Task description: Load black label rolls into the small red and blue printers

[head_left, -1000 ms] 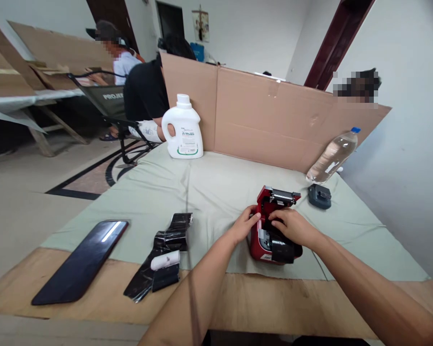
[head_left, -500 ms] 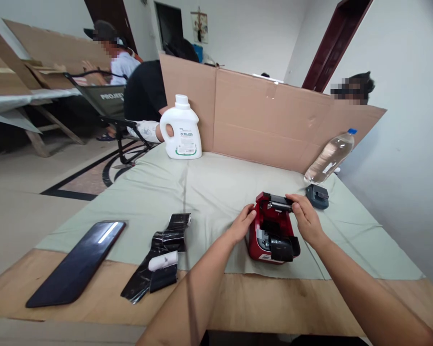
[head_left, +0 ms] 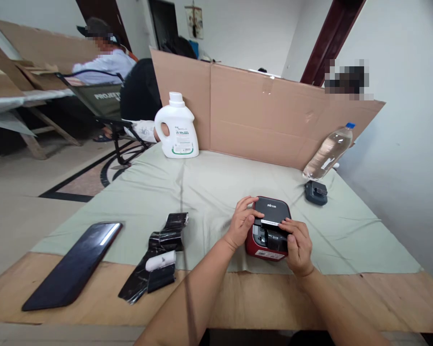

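Glossy red plastic printer (head_left: 270,229); matt green cloth (head_left: 209,187); bare plywood table (head_left: 260,300).

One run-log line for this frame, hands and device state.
left hand: on label printer left side | right hand: on printer front | lid: down | paper roll: on black wrapper, untouched

Red printer (head_left: 270,230) lid, open earlier, is now lying shut; right hand (head_left: 299,245) is resting at its front, no longer gripping the raised lid.

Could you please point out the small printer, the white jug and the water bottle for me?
printer (head_left: 272,209), head view, on its dark lid.
white jug (head_left: 177,129), head view, on its body above the label.
water bottle (head_left: 328,154), head view, on its clear middle.
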A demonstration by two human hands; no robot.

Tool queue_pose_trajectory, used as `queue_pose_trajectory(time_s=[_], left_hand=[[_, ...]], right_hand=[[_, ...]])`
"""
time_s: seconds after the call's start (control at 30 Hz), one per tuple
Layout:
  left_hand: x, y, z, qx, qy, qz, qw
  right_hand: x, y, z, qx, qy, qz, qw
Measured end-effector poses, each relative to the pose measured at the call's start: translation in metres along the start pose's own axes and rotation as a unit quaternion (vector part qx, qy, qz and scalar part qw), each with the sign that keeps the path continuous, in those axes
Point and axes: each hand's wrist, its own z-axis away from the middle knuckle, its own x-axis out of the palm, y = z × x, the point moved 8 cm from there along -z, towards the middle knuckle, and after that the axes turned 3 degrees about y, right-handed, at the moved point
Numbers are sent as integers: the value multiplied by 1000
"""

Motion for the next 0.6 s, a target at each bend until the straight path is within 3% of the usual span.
queue_pose_trajectory(time_s=[0.17, 0.43, 0.6], left_hand=[[0, -10, -1, -35, 10, 28, 999], [4, -17, 4, -48, -2, 51, 998], [11, -50, 12, -146, 11, 74, 986]], right_hand=[[3, -3, -6, -10, -34, 32, 999], [0, -6, -5, -10, -19, 9, 1000], [-2, -9, -8, 74, -76, 53, 993]])
